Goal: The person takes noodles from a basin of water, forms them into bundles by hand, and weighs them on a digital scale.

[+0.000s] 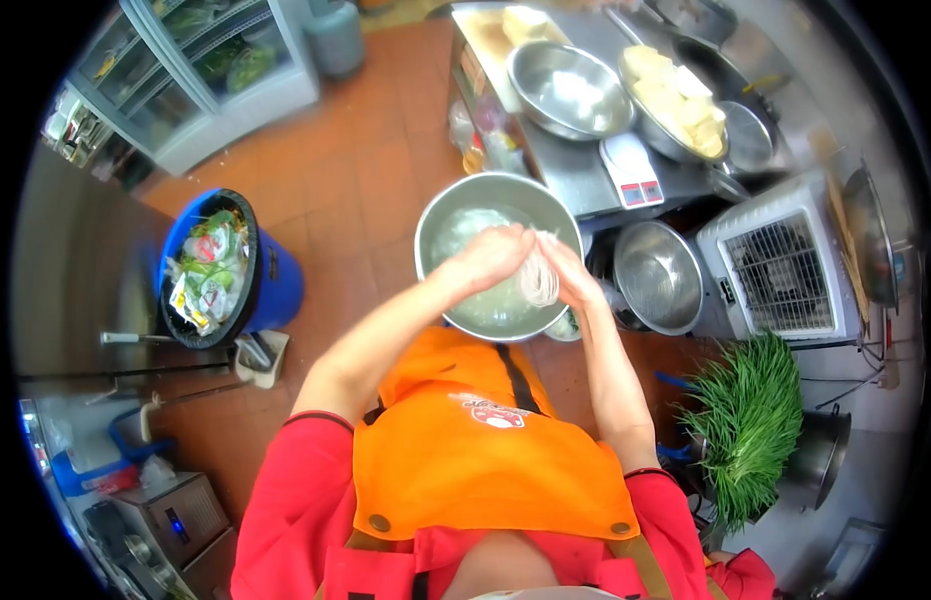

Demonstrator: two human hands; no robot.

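Note:
Over a large metal pot (443, 208) of cloudy water, my left hand (497, 256) and my right hand (573, 275) meet at the fingertips. A looped bundle of thin white noodles (538, 279) hangs between them, its top gripped where the fingers close together. Inside the pot, the submerged contents are too blurred to make out. Both forearms reach forward past the orange apron (455, 465).
A blue waste bin (275, 285) full of scraps stands left. Ahead right, a steel table (577, 185) bears a metal bowl (570, 90), a scale (630, 165) and pale yellow blocks (675, 100). Another metal pot (657, 280), a heater-like box (780, 262) and long green stalks (747, 430) are right.

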